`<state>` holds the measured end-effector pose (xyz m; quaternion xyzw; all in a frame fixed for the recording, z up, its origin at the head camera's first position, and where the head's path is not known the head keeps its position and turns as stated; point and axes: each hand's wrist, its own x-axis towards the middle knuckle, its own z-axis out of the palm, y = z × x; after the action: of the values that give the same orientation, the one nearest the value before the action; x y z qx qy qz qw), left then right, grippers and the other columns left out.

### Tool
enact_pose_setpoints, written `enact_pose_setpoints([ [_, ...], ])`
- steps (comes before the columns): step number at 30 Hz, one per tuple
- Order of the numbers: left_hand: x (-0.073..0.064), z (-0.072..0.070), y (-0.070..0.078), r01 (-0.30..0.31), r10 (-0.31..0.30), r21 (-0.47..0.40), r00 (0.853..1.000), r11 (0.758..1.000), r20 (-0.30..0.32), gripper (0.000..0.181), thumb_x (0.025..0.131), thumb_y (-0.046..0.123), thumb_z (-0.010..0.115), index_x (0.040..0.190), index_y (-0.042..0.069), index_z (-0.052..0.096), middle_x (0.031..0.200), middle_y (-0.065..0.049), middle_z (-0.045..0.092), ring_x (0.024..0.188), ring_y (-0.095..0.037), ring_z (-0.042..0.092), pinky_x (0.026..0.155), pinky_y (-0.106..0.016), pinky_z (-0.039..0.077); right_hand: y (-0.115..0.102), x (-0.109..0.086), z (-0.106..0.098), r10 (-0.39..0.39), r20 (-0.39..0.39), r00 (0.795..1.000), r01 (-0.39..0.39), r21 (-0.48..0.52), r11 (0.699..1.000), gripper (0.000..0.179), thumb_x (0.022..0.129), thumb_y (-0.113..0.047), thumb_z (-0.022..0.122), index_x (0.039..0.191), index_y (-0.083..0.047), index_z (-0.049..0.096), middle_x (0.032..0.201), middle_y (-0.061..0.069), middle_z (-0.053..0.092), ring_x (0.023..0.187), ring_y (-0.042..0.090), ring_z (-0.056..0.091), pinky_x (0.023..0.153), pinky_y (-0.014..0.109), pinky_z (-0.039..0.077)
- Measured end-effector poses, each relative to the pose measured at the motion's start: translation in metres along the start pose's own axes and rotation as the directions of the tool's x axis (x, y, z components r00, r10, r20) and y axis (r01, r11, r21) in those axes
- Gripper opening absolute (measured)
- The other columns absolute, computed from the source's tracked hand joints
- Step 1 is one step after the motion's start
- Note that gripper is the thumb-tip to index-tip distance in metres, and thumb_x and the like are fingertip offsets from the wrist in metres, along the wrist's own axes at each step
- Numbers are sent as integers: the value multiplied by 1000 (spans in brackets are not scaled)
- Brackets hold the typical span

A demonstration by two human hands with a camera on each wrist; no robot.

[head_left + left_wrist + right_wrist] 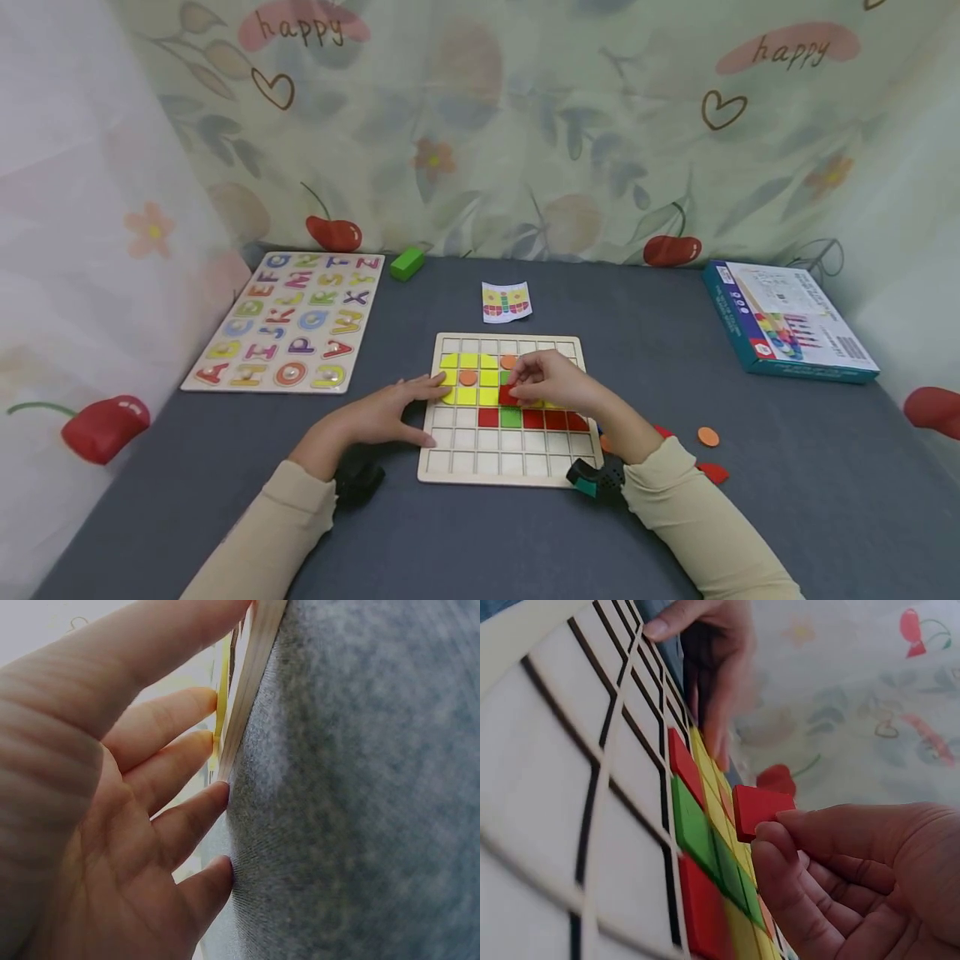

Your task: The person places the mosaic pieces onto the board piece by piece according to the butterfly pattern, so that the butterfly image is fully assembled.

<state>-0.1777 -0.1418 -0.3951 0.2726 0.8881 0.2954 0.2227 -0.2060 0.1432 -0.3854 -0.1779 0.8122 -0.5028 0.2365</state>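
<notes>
A wooden grid board [465, 462] lies on the grey table, partly filled with yellow tiles [468, 361], a row of red tiles [556, 420] with a green tile [511, 417] among them, and orange discs [468, 378]. Between thumb and index finger, my right hand [555, 383] pinches a red square tile [761, 810], held just above the board's middle. My left hand [382, 414] rests at the board's left edge, its fingers spread and fairly straight. In the left wrist view, some fingertips [202, 742] touch a yellow tile and the board's side. My right hand hides some tiles.
Behind the board lies a small butterfly picture card [506, 302]. An alphabet puzzle [273, 333] and a green block [407, 264] are at the back left; a teal-edged box [791, 321] is at the back right. Beside my right forearm lie an orange disc [708, 437] and red pieces [714, 473].
</notes>
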Motion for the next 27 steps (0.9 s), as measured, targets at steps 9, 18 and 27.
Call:
enact_pose_setpoints([
  [9,0,-2,1,-10,10,-5,1000,1000,3,77,78,35,74,144,16,38,155,-4,22,145,-27,12,117,-54,6,-8,21,36,-30,79,996,30,3,1000,11,86,-4,64,93,4,62,79,11,62,64,14,65,66,30,58],
  [18,-1,-2,2,-1,1,-7,1000,1000,3,77,78,34,75,143,16,39,155,-5,23,145,-29,12,116,-55,5,-7,23,49,-99,20,995,101,-169,980,8,82,-11,71,84,-4,67,71,4,64,57,12,59,57,24,52],
  [27,0,0,0,-11,11,0,1000,1000,2,76,78,35,74,143,15,39,155,-5,24,145,-28,13,116,-55,5,-10,21,51,-145,33,989,148,-294,944,7,82,-13,71,77,-9,69,68,-1,61,59,10,52,54,19,45],
])
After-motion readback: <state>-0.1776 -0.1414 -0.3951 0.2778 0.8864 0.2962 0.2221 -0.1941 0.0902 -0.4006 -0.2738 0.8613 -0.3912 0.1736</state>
